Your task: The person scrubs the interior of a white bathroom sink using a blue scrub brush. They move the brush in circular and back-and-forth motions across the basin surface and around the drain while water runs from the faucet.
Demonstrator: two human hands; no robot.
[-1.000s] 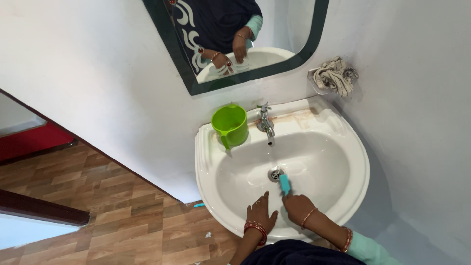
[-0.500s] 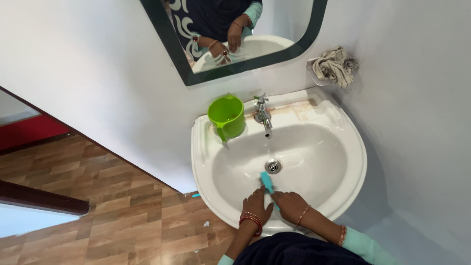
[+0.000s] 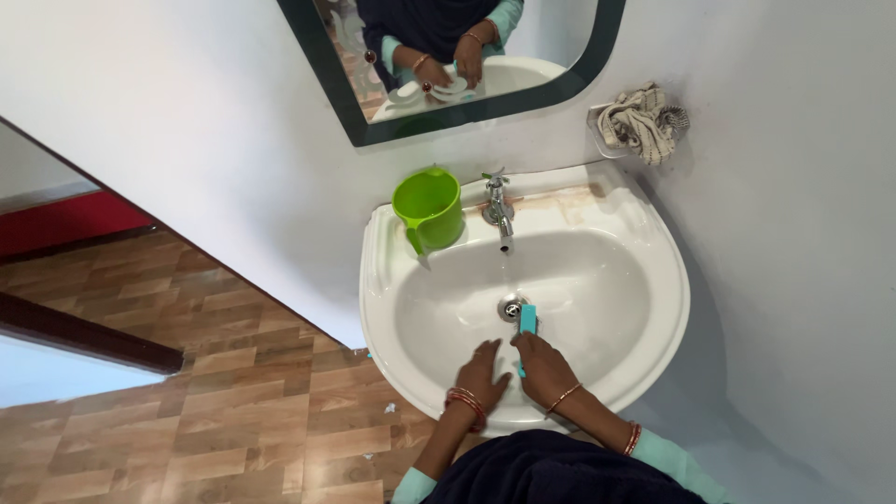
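The right hand is closed around a small teal brush, its head pressed to the basin floor just beside the metal drain of the white wash basin. The left hand lies flat and released, fingers spread on the basin's inner front slope, gripping nothing. Judging by how things lie, the scrubbing is partway: the bowl looks clean and white, while brownish stains remain on the back ledge behind the chrome tap, so that area seems left to do. A lime-green plastic jug stands on the left rear ledge. A checked cloth sits bunched on a small wall shelf to the right. No packages, labels or signs show.
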